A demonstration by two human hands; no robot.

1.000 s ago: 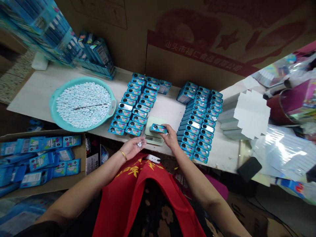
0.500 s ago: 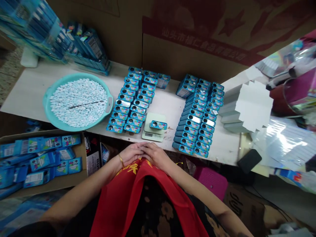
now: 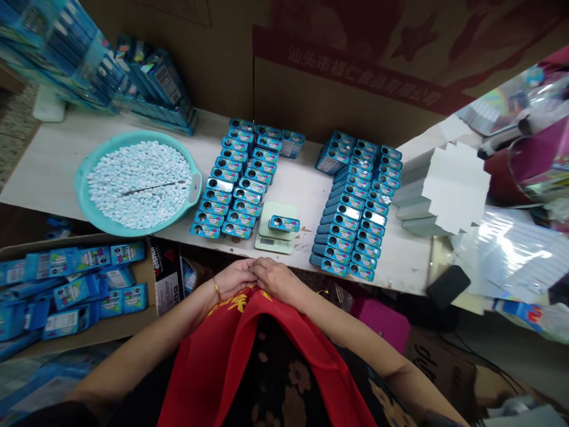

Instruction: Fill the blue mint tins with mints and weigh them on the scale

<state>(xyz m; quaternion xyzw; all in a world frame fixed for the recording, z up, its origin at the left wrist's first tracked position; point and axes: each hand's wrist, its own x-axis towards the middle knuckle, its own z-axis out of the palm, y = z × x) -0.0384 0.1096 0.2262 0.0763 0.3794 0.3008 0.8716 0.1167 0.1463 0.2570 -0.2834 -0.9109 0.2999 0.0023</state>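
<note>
My left hand, with a gold bracelet at its wrist, and my right hand rest together at the table's front edge, over my red apron. Their fingers are closed and meet at the tips; nothing shows between them. Just beyond them a small pale scale carries one blue tin standing with its top hole facing up. To its left stand two rows of blue tins, and to its right more rows of the same tins. White pellets lie on a few of the right-hand tops.
A turquoise basin of white pellets with a thin dark stick stands at the left. Below it is a carton of blue packets. Large brown cardboard walls the back. A stack of white card and a black phone-like object lie right.
The view has shifted very slightly. My hands stay together in the same place, and the tin remains on the scale.
</note>
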